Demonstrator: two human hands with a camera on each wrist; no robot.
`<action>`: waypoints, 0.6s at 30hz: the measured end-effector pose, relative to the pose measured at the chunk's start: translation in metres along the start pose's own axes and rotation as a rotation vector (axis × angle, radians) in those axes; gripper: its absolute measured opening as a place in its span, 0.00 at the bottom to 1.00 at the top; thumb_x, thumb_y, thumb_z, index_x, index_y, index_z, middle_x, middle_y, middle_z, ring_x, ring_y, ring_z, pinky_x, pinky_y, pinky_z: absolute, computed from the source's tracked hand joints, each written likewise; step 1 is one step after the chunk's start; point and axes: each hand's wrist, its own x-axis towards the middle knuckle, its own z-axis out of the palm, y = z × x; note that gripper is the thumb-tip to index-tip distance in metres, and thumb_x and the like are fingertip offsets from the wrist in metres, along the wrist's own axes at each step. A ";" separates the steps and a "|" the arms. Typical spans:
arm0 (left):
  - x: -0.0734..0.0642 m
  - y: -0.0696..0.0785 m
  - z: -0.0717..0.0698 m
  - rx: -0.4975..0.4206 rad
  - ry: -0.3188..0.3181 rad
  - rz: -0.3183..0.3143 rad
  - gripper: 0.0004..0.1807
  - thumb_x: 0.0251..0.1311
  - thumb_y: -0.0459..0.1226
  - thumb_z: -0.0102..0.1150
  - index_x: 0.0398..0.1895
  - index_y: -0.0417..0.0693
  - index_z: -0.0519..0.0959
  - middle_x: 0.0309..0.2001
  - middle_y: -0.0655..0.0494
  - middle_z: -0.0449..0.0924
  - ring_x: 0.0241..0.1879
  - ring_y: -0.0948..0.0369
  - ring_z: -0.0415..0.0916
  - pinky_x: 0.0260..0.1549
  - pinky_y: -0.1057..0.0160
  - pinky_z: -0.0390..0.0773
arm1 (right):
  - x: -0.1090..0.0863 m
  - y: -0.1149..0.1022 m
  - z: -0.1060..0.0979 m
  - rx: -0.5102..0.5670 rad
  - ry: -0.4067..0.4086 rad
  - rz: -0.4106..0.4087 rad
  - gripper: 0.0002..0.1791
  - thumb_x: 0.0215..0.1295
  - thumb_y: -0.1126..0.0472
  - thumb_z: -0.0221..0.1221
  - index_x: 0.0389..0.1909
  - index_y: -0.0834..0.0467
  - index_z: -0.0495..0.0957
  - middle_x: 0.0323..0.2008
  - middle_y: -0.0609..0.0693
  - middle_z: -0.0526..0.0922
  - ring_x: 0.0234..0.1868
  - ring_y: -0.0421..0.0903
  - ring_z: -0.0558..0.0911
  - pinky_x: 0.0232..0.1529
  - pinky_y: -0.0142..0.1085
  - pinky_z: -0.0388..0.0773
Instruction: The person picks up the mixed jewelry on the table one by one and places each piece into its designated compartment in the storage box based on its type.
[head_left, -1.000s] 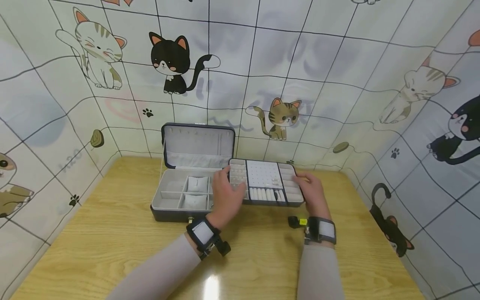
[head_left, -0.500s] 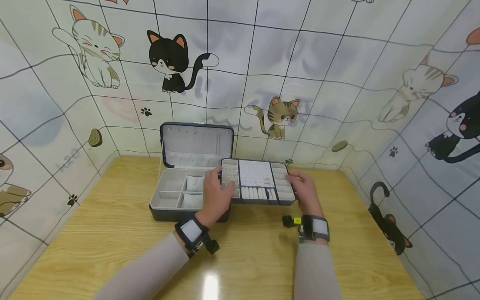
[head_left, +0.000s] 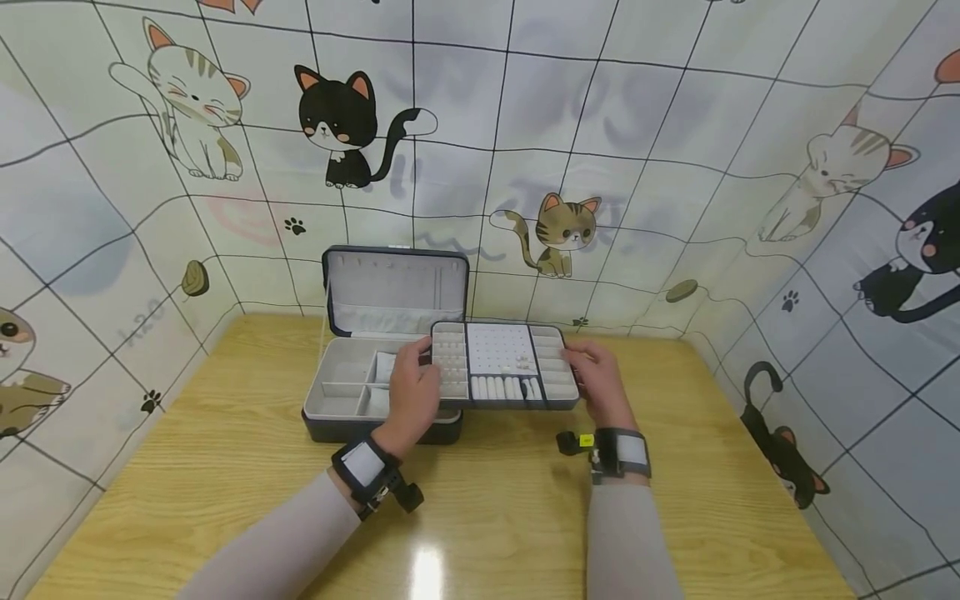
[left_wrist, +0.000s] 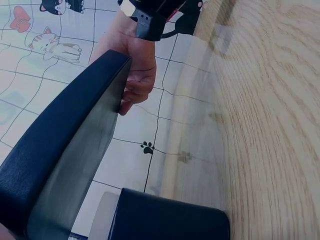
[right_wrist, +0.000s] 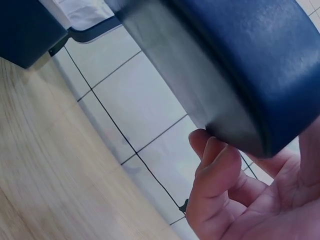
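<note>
Both hands hold a shallow jewelry tray [head_left: 498, 348] by its two short ends. It has dark blue sides, pale compartments, a dotted panel and a row of ring rolls. My left hand [head_left: 412, 392] grips the left end, over the right part of the open jewelry box [head_left: 341, 432]. On the right end my right hand [head_left: 602, 383] has its fingers curled under the edge. In the right wrist view, fingertips [right_wrist: 215, 155] press the grey underside of the tray [right_wrist: 190, 75]. The left wrist view shows the tray raised above the wooden table [left_wrist: 270, 125].
The box lid [head_left: 397, 292] stands upright at the back, near the cat-print wall cloth [head_left: 645, 208]. Divided compartments and white cushions [head_left: 381, 404] show inside the box, partly covered by the left hand. Wooden tabletop [head_left: 510, 517] lies in front.
The tray has moved left in both hands, from the right side of the box to overlapping its right part. The box and its lid have stayed in place.
</note>
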 end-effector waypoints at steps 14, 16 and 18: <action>-0.004 -0.010 -0.019 -0.038 0.008 -0.051 0.27 0.73 0.32 0.44 0.74 0.34 0.69 0.69 0.37 0.71 0.67 0.41 0.73 0.69 0.39 0.72 | 0.002 0.004 0.020 0.052 -0.039 -0.003 0.24 0.75 0.51 0.64 0.64 0.60 0.80 0.51 0.51 0.83 0.40 0.41 0.84 0.38 0.32 0.83; -0.004 -0.012 -0.022 -0.030 0.011 -0.050 0.27 0.72 0.32 0.44 0.73 0.34 0.69 0.69 0.37 0.71 0.67 0.41 0.73 0.68 0.39 0.72 | 0.003 0.006 0.022 0.068 -0.046 -0.009 0.23 0.75 0.51 0.65 0.63 0.60 0.81 0.50 0.50 0.83 0.39 0.41 0.84 0.38 0.32 0.83; -0.004 -0.013 -0.025 -0.021 0.010 -0.055 0.28 0.72 0.33 0.44 0.74 0.34 0.69 0.69 0.36 0.71 0.67 0.41 0.73 0.68 0.39 0.72 | 0.004 0.007 0.025 0.082 -0.057 -0.019 0.23 0.74 0.51 0.65 0.63 0.60 0.81 0.48 0.49 0.84 0.39 0.41 0.84 0.37 0.32 0.83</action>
